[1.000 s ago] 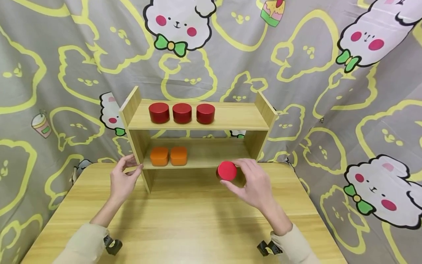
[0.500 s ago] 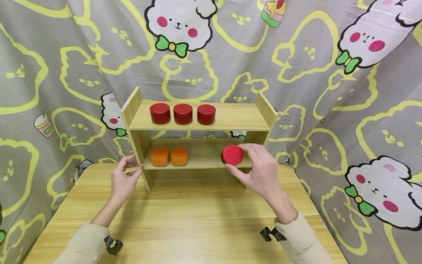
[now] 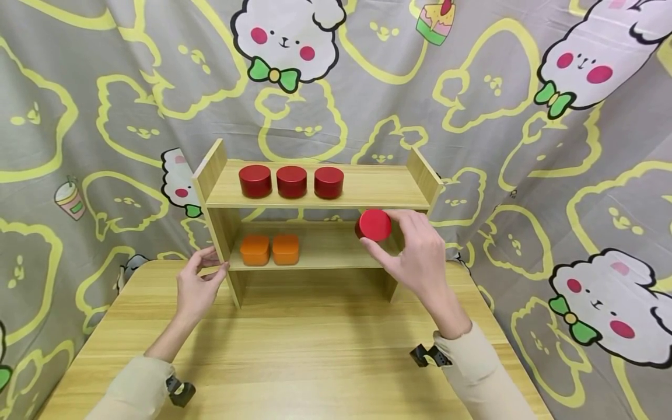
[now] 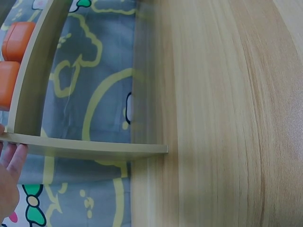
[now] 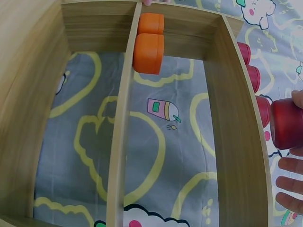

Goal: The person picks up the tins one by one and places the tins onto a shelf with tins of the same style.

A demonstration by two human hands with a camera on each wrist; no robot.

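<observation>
My right hand holds a round red tin between thumb and fingers, in front of the gap below the top board. In the right wrist view, the held tin is beside the upper board, near the tins standing there. My left hand pinches the left side panel of the wooden shelf at about the middle board's height. In a row on the top board stand red tins, three in all. Two orange rounded-square tins sit side by side at the left of the middle board.
The shelf's raised side panel stands up at the right end of the top board. Beneath the shelf is a wooden table. A patterned grey curtain hangs close behind and at both sides.
My right hand has lifted the red tin from in front of the middle board's edge up towards the top board, slightly rightward. My left hand stays on the side panel.
</observation>
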